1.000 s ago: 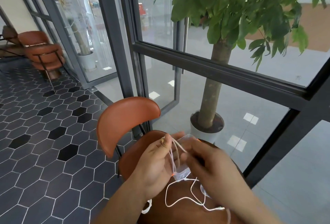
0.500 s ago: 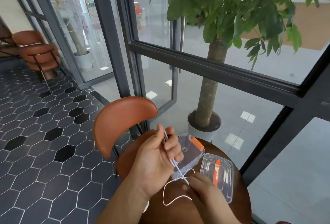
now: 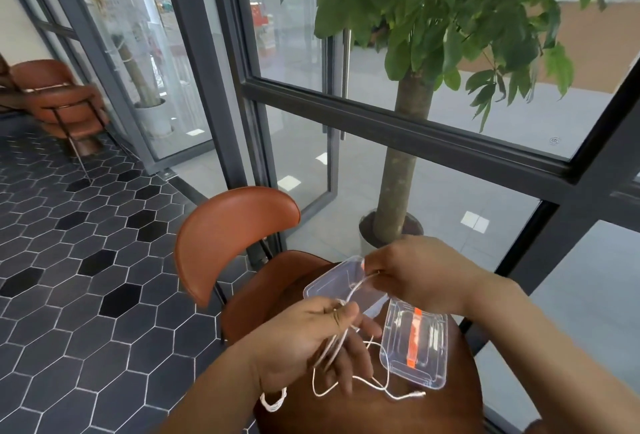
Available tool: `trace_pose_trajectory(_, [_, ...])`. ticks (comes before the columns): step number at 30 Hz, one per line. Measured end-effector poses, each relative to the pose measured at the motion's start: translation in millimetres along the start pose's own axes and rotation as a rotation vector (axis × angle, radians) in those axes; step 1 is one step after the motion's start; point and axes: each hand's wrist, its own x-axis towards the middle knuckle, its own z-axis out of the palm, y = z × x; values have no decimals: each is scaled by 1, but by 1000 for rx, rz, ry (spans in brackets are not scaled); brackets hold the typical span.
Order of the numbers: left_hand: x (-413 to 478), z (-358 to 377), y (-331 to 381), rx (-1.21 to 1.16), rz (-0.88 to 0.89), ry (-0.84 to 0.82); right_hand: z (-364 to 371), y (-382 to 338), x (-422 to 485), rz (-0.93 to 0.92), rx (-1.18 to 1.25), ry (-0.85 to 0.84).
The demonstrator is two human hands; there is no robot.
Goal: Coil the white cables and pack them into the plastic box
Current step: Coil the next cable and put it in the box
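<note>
Cables number two: one white cable (image 3: 414,395) runs in loose strands through your left hand (image 3: 311,340), whose fingers curl round it, and up to your right hand (image 3: 415,278), which pinches it just above the box (image 3: 329,283). Its free end trails across the desk (image 3: 363,416). The second is a small coil (image 3: 273,400) at the desk's near edge, by your left wrist. Clear plastic parts also number two: the open box, partly hidden under your right hand, and just beside it a flat lid (image 3: 426,364) with an orange strip. Neither cable is in the box yet. The desk is round and brown. One orange chair (image 3: 235,236) stands just beyond it and a potted tree (image 3: 398,191) by the window. More chairs (image 3: 59,101) sit far left on the dark hexagon-tiled floor (image 3: 86,295).
</note>
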Motion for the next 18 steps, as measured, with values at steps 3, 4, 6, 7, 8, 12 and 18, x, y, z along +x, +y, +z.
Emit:
trace_pose_trajectory(3, [7, -1, -6, -137, 118, 167, 0, -21, -16, 77, 90, 61])
trace_pose_trajectory(4, [9, 0, -7, -158, 161, 212, 4, -30, -20, 121, 156, 115])
trace_pose_trajectory(6, [13, 5, -7, -135, 209, 307, 17, -47, -24, 201, 323, 266])
trace_pose_trajectory(7, [16, 7, -7, -121, 216, 335, 23, -52, -26, 218, 418, 337])
trace_pose_trajectory(8, [17, 9, -7, -133, 223, 335, 30, -56, -27, 225, 503, 396])
trace_pose_trajectory(12, [23, 14, 3, -553, 261, 240, 49, -74, -33, 174, 499, 535])
trace_pose_trajectory(18, [27, 16, 16, -741, 311, 254, 78, -89, -51, 340, 623, 747])
